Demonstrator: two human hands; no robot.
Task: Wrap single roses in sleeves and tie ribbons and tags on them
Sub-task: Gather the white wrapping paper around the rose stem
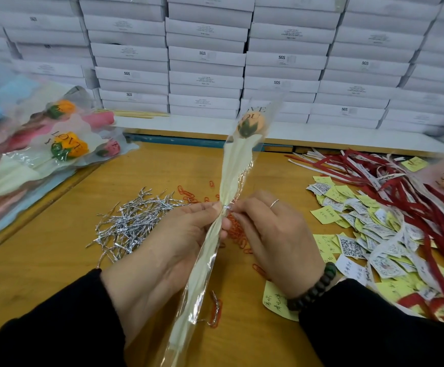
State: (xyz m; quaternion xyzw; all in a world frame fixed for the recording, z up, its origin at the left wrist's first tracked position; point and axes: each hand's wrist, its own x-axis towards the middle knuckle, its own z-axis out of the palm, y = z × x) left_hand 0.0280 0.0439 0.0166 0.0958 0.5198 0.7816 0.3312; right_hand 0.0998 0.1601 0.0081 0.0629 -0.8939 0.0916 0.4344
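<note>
— Where is our rose (250, 124) now?

— Held up over the middle of the table (57, 260), in its clear sleeve (231, 178), bloom at the far end.

— And our grip?

— Our left hand (162, 250) is wrapped around the sleeve at the gathered neck. Our right hand (273, 234) pinches the silver twist tie (226, 207) there.

— What lies around?

— Loose silver ties (133, 223) near left, tags (361, 234) and red ribbons (400, 186) right, wrapped roses (65, 147) far left.

Both hands raised together, left hand (173, 234) and right hand (273, 229) with fingertips pinched.
</note>
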